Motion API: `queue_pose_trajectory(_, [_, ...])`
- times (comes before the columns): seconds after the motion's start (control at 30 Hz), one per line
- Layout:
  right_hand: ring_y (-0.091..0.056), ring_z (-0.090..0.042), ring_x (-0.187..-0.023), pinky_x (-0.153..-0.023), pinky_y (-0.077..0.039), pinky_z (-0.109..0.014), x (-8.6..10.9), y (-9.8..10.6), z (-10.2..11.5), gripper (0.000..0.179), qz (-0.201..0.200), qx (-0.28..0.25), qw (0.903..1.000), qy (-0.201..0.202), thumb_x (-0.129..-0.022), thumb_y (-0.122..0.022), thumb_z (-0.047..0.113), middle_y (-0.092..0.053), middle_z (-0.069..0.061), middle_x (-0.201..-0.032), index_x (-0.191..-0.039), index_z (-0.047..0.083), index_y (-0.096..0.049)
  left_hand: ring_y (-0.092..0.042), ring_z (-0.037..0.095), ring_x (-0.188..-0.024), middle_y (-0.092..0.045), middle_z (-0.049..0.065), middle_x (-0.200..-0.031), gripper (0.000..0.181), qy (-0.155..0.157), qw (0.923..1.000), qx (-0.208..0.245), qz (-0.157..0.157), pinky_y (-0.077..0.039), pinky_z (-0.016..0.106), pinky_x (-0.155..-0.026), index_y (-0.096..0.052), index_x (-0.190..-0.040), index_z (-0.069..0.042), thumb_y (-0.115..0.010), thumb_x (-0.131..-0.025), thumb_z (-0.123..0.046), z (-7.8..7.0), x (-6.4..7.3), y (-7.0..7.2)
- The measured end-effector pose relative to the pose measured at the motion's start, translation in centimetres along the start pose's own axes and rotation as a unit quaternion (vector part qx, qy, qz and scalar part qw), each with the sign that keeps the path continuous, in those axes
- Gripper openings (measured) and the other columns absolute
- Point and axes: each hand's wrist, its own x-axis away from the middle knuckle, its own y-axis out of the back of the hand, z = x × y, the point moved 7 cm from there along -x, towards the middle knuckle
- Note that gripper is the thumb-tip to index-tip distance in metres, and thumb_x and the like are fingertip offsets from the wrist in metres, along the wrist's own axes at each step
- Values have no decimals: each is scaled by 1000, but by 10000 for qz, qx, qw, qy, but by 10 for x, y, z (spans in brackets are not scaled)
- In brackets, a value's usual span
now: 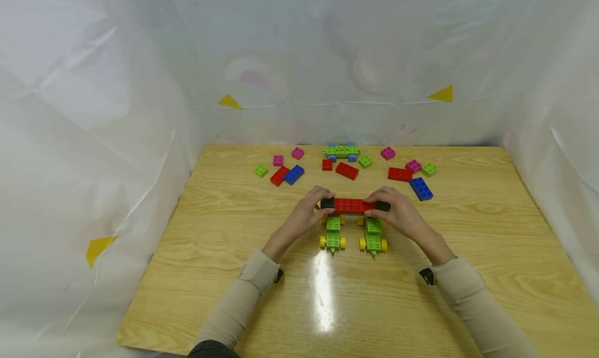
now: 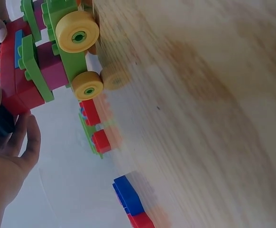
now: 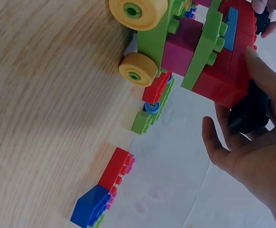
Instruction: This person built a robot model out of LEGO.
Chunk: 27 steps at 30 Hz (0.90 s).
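Observation:
A built brick model stands on the table, with red bricks (image 1: 348,206) bridging two green wheeled bases (image 1: 333,236) on yellow wheels (image 2: 78,32). Between the bases and the bridge sit magenta bricks (image 3: 181,46), green bricks (image 3: 204,52) and a blue brick (image 3: 230,28). My left hand (image 1: 310,211) grips the left end of the bridge, thumb and fingers around a black piece (image 2: 0,120). At the other end, my right hand (image 1: 395,210) holds a similar black piece (image 3: 250,110), with its thumb against the red bricks.
Behind the model lie loose red bricks (image 1: 347,171), blue bricks (image 1: 421,189), magenta bricks (image 1: 388,153) and green bricks (image 1: 261,171). A green base with blue wheels (image 1: 341,151) stands at the table's back edge. White sheeting (image 1: 299,62) surrounds the wooden table (image 1: 215,223).

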Motion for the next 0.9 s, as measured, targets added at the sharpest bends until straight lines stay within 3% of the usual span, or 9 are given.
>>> queue_pose_trajectory(0.27, [-59,-27,-95,-85,-48,-49,0,0,-2,32,81,80,9998,-172,-79,-80,16,-67,-7,-101,-110,9,-71,-55,19,-99,-54,10,-120,37,331,9995,11,7,-50,28,-74,-53,-126,-6,-66,-92,-10,-2,1,1])
queue_pose_trajectory(0.5, [-57,-25,-94,-84,-46,-47,0,0,-8,34,183,64,9989,-421,-80,-80,22,-66,-5,-101,-111,12,-71,-56,20,-101,-54,10,-120,39,770,9965,316,89,-50,25,-73,-53,-128,-7,-67,-91,-12,2,0,-1])
queue_pose_trajectory(0.9, [-56,-23,-92,-80,-46,-43,0,-1,-11,34,323,-31,9978,-585,-82,-78,27,-65,-4,-101,-112,14,-71,-56,24,-102,-55,12,-119,40,889,9942,599,-65,-51,25,-72,-55,-127,-6,-69,-89,-8,3,-2,1])
